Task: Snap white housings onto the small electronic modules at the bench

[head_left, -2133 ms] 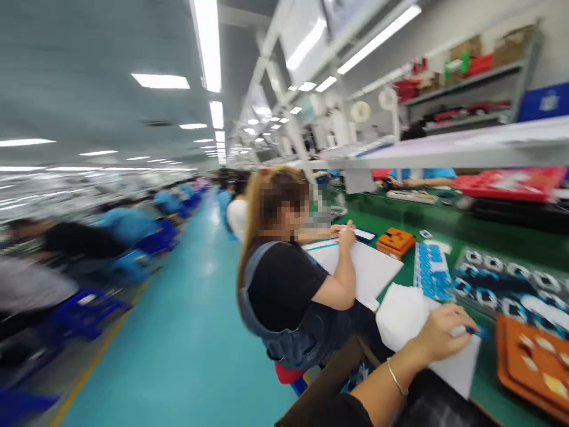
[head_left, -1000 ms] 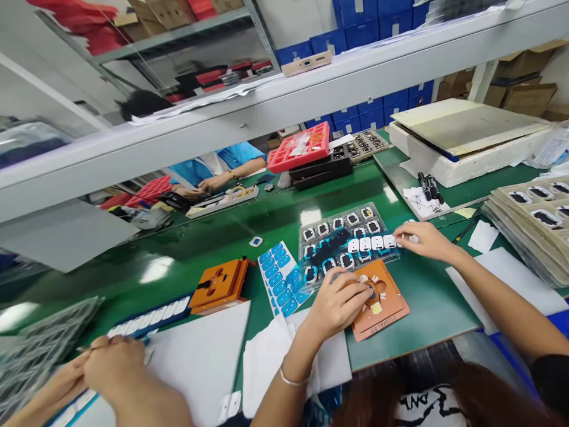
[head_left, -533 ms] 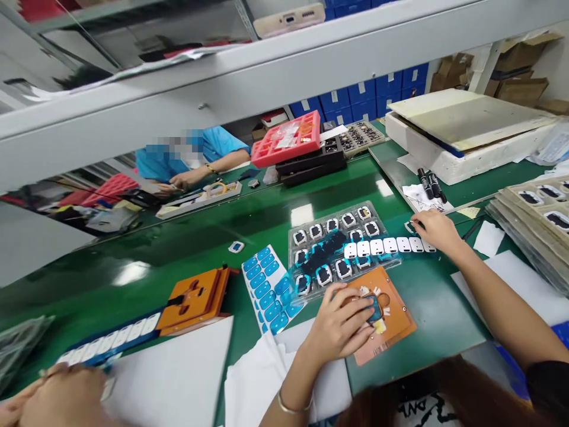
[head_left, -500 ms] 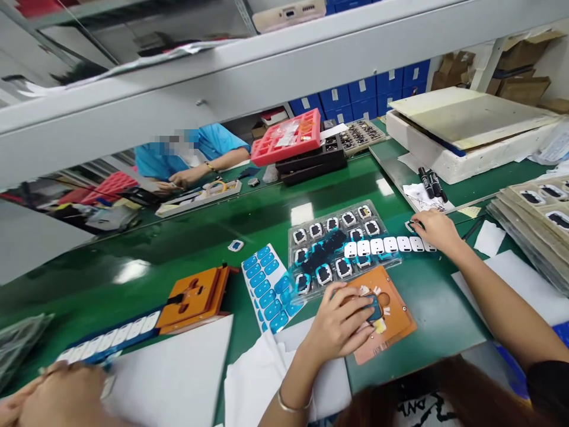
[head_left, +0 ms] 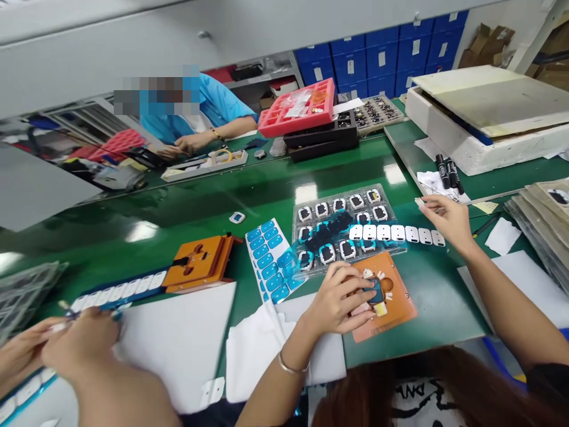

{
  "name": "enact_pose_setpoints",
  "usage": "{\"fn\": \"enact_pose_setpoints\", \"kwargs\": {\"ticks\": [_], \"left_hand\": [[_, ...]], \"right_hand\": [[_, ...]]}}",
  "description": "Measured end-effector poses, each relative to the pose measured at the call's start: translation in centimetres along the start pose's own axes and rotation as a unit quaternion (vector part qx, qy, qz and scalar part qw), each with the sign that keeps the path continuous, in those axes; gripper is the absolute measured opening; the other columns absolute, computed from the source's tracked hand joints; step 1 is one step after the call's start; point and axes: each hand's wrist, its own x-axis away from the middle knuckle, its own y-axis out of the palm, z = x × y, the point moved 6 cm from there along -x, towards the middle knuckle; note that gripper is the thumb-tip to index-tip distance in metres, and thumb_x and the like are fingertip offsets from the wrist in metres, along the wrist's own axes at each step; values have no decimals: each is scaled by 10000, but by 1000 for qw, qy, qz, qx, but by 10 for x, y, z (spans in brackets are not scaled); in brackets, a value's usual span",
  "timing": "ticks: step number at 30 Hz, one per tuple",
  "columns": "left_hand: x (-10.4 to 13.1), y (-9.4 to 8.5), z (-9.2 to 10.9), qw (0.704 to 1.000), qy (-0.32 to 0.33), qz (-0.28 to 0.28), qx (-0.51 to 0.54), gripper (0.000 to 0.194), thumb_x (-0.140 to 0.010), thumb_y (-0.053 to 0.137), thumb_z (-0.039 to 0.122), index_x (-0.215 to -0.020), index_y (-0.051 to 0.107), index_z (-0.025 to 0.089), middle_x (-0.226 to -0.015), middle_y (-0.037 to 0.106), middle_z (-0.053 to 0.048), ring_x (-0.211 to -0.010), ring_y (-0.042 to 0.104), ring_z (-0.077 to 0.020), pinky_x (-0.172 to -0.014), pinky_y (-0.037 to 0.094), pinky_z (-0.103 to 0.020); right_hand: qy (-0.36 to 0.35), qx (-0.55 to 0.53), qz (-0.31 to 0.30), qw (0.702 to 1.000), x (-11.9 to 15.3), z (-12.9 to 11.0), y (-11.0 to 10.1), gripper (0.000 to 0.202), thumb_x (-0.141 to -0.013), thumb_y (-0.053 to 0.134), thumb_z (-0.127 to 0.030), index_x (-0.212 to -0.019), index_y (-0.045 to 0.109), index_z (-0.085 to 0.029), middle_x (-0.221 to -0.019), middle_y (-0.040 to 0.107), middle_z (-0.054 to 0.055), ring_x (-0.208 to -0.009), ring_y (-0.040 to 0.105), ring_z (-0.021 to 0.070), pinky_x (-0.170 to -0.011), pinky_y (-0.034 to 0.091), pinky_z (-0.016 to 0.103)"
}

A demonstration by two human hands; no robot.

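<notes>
My left hand [head_left: 342,296] lies palm down on an orange jig [head_left: 402,308], its fingers spread. Its fingertips rest on a blue-teal piece [head_left: 374,291] seated in the jig, partly hidden by them. My right hand [head_left: 447,216] is raised over the green table to the right, thumb and fingers pinched on a small white piece [head_left: 419,202]. Close to its wrist ends a strip of white plates [head_left: 398,233] on blue film. The strip reaches across a clear plastic tray [head_left: 350,273] holding several white-framed black parts.
A sheet of blue stickers [head_left: 269,270], white cloth [head_left: 253,341] and second orange jig [head_left: 195,261] lie leftward. At lower left a co-worker's hands [head_left: 82,341] are busy. Another person [head_left: 231,101] sits opposite. Black markers [head_left: 450,172] and stacked trays [head_left: 542,237] are right.
My right hand has lifted away from the strip's right end with the small white piece. My left hand stays on the jig. The view has shifted; the co-worker's hands are more in sight.
</notes>
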Motion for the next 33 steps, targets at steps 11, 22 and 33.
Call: {"fn": "enact_pose_setpoints", "kwargs": {"ticks": [11,22,33], "left_hand": [[0,1,4,1000,-13,-20,4,394,-992,467,493,-1151,632,172,-995,714,-69,-973,538,-239,-974,356,-475],[2,4,-1,994,-40,-72,67,557,-836,605,584,-1209,596,171,-1089,689,-107,-1105,537,-299,-938,441,-477],[5,2,-10,996,-32,-13,84,547,-736,676,474,-1211,617,209,-1040,710,-86,-1063,577,-286,-936,505,-506]], "right_hand": [[-79,-229,-298,923,65,-83,45,464,-921,613,-587,-1052,785,-177,-818,738,75,-606,636,150,-546,529,286],[-221,-163,-277,921,66,-97,33,319,-933,662,-476,-1107,719,-215,-977,620,72,-739,578,148,-639,502,292],[-342,-74,-228,909,70,-103,22,231,-908,712,-380,-1071,676,-221,-1201,701,81,-1012,629,229,-847,544,415]]}}
